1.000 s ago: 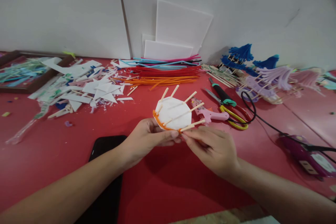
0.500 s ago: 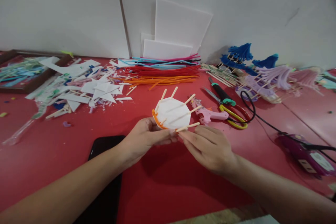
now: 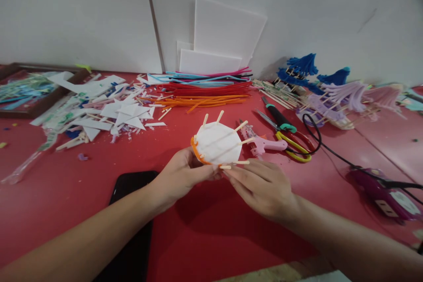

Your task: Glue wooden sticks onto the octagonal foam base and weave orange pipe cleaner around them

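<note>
Between my hands, above the red table, is a white foam disc (image 3: 218,141) with several thin wooden sticks standing around its rim. An orange pipe cleaner (image 3: 197,153) runs along the disc's left and lower-left edge. My left hand (image 3: 183,174) grips the disc from the lower left, thumb along the near edge. My right hand (image 3: 264,183) is closed at the near right edge, its fingertips pinched close to the left thumb. What those right fingertips pinch is mostly hidden; they sit where the orange strip ends.
A pink glue gun (image 3: 267,144) and scissors (image 3: 297,147) lie right of the disc. Orange pipe cleaners (image 3: 211,100) and red ones lie behind. Foam scraps (image 3: 128,112) are heaped at left. A black phone (image 3: 132,229) lies near my left forearm. Blue and lilac pieces (image 3: 346,94) stand at right.
The disc has tilted, so its sticks now point more toward the camera and look shorter. Both hands stay at its near edge, with the right fingers slightly shifted.
</note>
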A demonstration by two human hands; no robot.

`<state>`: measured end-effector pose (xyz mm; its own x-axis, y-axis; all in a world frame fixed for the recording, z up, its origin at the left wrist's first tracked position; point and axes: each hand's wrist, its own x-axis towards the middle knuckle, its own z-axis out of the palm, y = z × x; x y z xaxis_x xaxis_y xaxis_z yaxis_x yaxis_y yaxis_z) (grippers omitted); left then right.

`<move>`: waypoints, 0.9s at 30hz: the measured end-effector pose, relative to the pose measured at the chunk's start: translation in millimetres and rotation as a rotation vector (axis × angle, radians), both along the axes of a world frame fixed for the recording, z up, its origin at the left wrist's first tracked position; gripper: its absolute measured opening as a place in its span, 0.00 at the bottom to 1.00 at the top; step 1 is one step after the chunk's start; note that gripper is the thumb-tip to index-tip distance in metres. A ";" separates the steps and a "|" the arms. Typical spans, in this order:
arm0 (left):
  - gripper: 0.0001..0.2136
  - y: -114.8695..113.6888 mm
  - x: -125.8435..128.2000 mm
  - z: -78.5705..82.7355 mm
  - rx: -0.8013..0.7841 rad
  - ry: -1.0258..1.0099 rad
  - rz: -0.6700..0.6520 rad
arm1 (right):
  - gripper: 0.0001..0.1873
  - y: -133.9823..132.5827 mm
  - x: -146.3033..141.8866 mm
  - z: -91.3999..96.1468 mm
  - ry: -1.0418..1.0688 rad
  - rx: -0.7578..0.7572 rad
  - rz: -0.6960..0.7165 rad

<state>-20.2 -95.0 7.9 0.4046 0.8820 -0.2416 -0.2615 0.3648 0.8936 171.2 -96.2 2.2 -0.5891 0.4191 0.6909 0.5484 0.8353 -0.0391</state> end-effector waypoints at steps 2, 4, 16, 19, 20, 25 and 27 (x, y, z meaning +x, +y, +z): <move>0.14 0.4 1.2 0.7 -0.005 -0.012 0.010 | 0.06 -0.3 -1.4 2.5 0.049 -0.074 -0.020; 0.15 0.7 1.9 1.3 -0.012 -0.021 0.039 | 0.05 -1.3 -3.4 5.1 0.136 -0.179 -0.035; 0.11 0.3 -1.4 -1.9 -0.048 -0.029 0.038 | 0.09 -4.7 -0.9 4.0 0.185 -0.303 -0.001; 0.11 0.2 -1.6 -2.0 -0.083 -0.011 0.037 | 0.11 -3.7 1.2 1.5 0.155 -0.289 0.011; 0.11 0.3 -1.6 -2.0 -0.099 -0.007 0.035 | 0.12 -3.2 1.7 0.7 0.146 -0.279 0.017; 0.11 1.3 -1.1 -1.2 -0.174 -0.016 0.041 | 0.14 -1.4 3.2 -1.8 0.123 -0.223 0.031; 0.12 1.4 -1.2 -1.2 -0.170 -0.011 0.044 | 0.14 -1.4 2.8 -1.3 0.126 -0.219 0.023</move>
